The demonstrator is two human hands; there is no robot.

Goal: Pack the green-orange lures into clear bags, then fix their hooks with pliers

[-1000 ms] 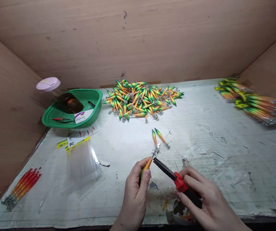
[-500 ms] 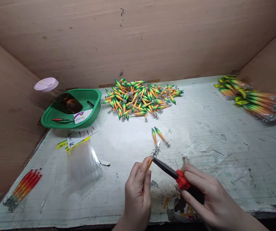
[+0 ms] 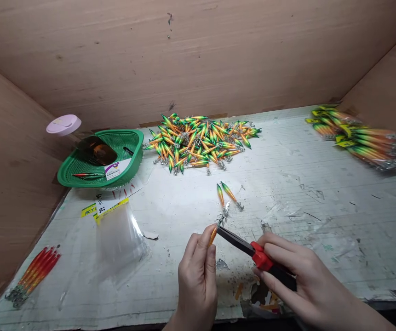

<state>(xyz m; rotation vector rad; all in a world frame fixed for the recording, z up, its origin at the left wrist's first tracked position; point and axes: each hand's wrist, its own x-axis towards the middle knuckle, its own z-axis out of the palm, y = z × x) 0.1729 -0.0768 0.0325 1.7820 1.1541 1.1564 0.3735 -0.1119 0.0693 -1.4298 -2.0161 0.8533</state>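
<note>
Between the thumb and fingers of my left hand (image 3: 198,271) is an orange fishing lure (image 3: 213,236), its hook end pointing away from me and most of its body hidden by the hand. My right hand (image 3: 297,271) grips long-nosed pliers (image 3: 262,256) with red and black handles. The tips of the pliers meet the lure at the base of its hooks. Just beyond lie two green and orange lures (image 3: 231,195), hooks toward me. Farther back is a large pile of similar lures (image 3: 201,142).
At left, a green basket (image 3: 135,165) holds a dark bottle-like container, a card and a red lure. Clear plastic bags (image 3: 120,243) and several red-yellow lures (image 3: 35,276) lie nearer. Bagged lures (image 3: 373,142) sit at the right. Wooden panels (image 3: 198,64) enclose the back and sides.
The view has shifted slightly. Both hands keep almost the same pose, with the pliers still at the lure's hook end.
</note>
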